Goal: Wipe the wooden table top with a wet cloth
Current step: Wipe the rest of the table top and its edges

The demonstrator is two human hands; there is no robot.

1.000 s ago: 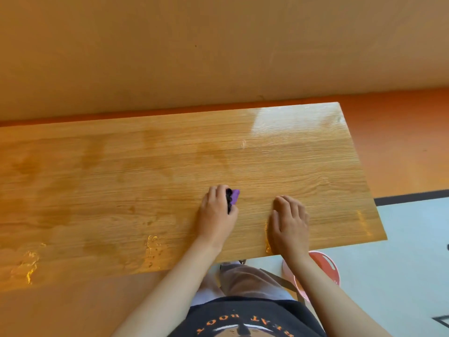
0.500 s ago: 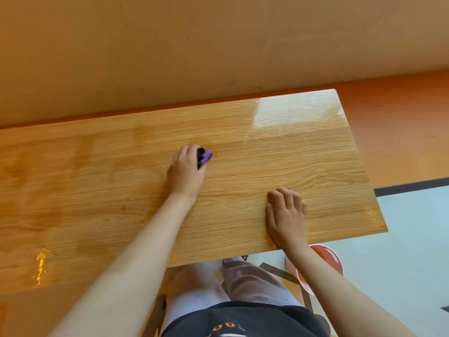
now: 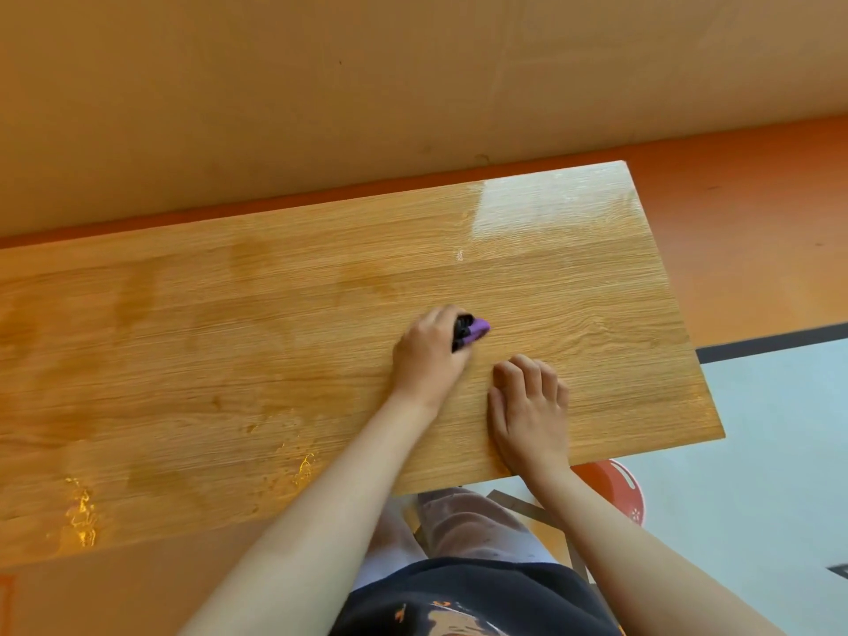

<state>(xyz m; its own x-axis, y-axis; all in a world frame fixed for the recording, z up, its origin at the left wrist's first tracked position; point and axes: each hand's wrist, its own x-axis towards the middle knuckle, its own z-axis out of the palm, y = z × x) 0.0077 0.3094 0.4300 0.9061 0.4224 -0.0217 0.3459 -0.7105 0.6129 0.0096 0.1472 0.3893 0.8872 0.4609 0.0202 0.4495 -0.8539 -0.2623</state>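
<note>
The left hand (image 3: 429, 355) has its fingers clenched round the purple cloth (image 3: 477, 330), pressed on the counter (image 3: 596, 286) right of its middle; the right hand (image 3: 530, 415) rests just beside it, fingers relaxed and holding nothing; I judge it best to press evenly, overlap the strokes, and reach the droplets (image 3: 298, 465) near the front edge.

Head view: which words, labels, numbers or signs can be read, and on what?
No text can be read.
Orange print on the dark shirt: cut off at the frame edge, blurred, unreadable.
White mark on the red bowl: too small to tell.
Wooden table top, purple cloth: no text shows.
</note>
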